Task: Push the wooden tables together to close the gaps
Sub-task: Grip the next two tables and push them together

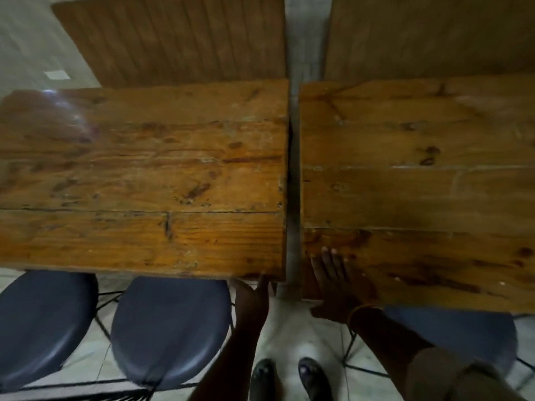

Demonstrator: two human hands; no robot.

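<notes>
Two wooden plank tables stand side by side below me, the left table [139, 175] and the right table [419, 183], with a narrow gap [293, 183] between them that shows grey floor. My left hand [253, 295] grips the near right corner of the left table, fingers under its edge and thumb up. My right hand [333, 279] lies flat on the near left corner of the right table, fingers spread on top and thumb below the front edge.
Two dark blue stools [170, 328] [40, 322] sit under the left table's front edge, and another blue stool [463, 334] under the right table. Wooden benches [179, 39] stand beyond the tables. My feet [289, 380] rest on the pale tiled floor.
</notes>
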